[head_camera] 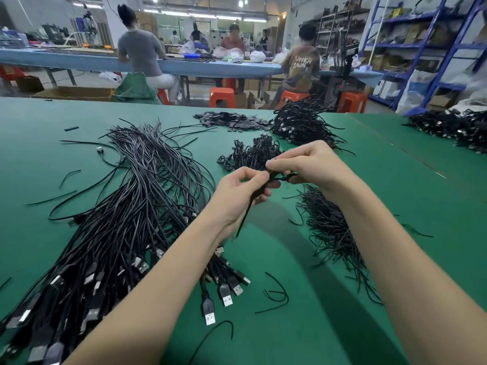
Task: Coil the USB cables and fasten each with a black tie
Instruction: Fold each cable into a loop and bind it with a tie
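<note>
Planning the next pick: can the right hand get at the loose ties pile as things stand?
Probably not yet: the pile of loose ties lies uncovered just beneath the right hand, but its fingers are pinching the cable that the left hand also grips.

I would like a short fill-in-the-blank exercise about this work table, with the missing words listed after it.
1. The table is covered with a ____ mat.
2. The big bundle of uncoiled USB cables lies to the ____ of the hands.
3. The left hand and the right hand together hold a black ____.
4. The empty stools behind the table are ____.

Missing words: green; left; cable; orange
</note>
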